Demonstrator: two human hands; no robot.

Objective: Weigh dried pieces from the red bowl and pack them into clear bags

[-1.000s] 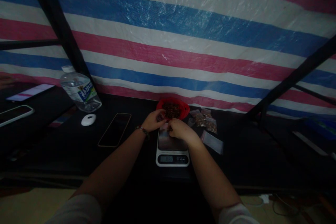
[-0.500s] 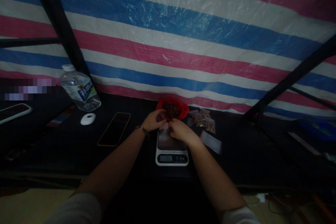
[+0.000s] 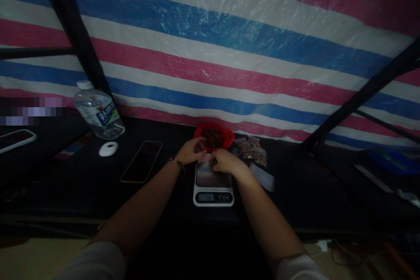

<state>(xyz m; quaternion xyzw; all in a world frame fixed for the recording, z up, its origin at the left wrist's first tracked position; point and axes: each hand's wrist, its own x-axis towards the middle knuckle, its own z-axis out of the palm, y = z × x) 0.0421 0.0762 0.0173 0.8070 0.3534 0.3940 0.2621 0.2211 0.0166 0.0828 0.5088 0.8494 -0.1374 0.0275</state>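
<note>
My left hand point(image 3: 190, 150), with a beaded bracelet at the wrist, curls its fingers and thumb around a small see-through plastic bag point(image 3: 205, 157) above the back of a white kitchen scale point(image 3: 214, 197). Closed fingers of my right hand point(image 3: 223, 160) pinch at the bag's right side; their tips are partly hidden. The scale's metal plate lies under both hands, and its display is lit but hard to read. Right behind them sits a red plastic basin point(image 3: 230, 137) holding small dark brown pieces point(image 3: 212, 137).
Several filled zip bags point(image 3: 244, 148) and a flat pale stack of bags point(image 3: 262, 177) lie to the right. Leftward are a phone point(image 3: 142, 162), a white mouse-like object point(image 3: 108, 149), a water bottle point(image 3: 100, 111) and another phone point(image 3: 16, 140). Striped sheeting point(image 3: 210, 52) hangs behind the black table.
Both hands stay nearly in place over the scale, with only slight finger movement. The whole view has shifted a little.
</note>
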